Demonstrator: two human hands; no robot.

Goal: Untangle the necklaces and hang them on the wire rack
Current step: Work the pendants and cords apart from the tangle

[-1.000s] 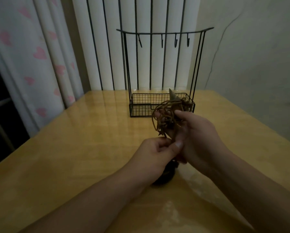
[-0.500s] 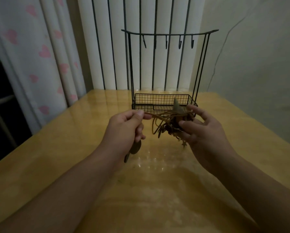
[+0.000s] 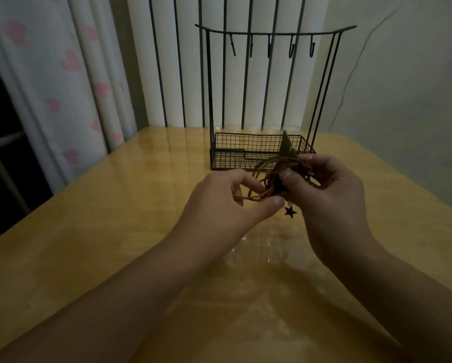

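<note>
Our left hand (image 3: 227,203) pinched a loop of brown cord while our right hand (image 3: 326,195) gripped the tangled necklaces (image 3: 274,179) just above the wooden table (image 3: 101,231). A small star charm (image 3: 289,212) dangled beneath the knot, and a dark green leaf-shaped piece (image 3: 286,148) stuck up from it. Our fingers hid much of the tangle, so we could not count the strands. Behind stood the wire rack (image 3: 272,38), its hooks bare, before striped blinds (image 3: 167,61) and a heart-print curtain (image 3: 70,64).
</note>
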